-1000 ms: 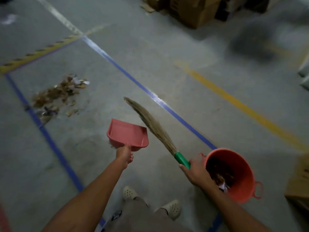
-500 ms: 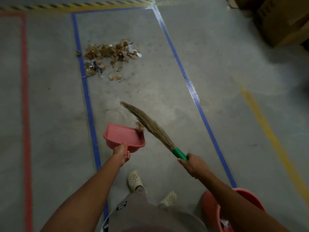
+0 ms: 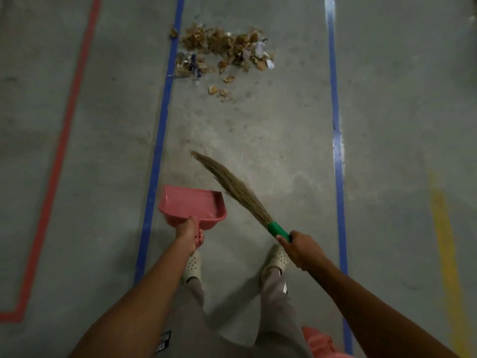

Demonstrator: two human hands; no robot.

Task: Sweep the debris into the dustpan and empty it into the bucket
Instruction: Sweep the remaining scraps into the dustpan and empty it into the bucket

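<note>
Left grip holds dustpan, right grip clasps broom; debris lies well ahead on floor. I'd set dustpan lip flat beside it, then sweep in short strokes

The person now faces the debris pile squarely: it lies straight ahead between the two blue floor lines, where a second ago it lay off to the left. The orange bucket, then in full view beside the right hand, is only a sliver at the bottom edge behind the right leg. The cardboard boxes are gone from view. The shoes stand wider apart. The scrap at the dustpan's right corner is gone.
</note>
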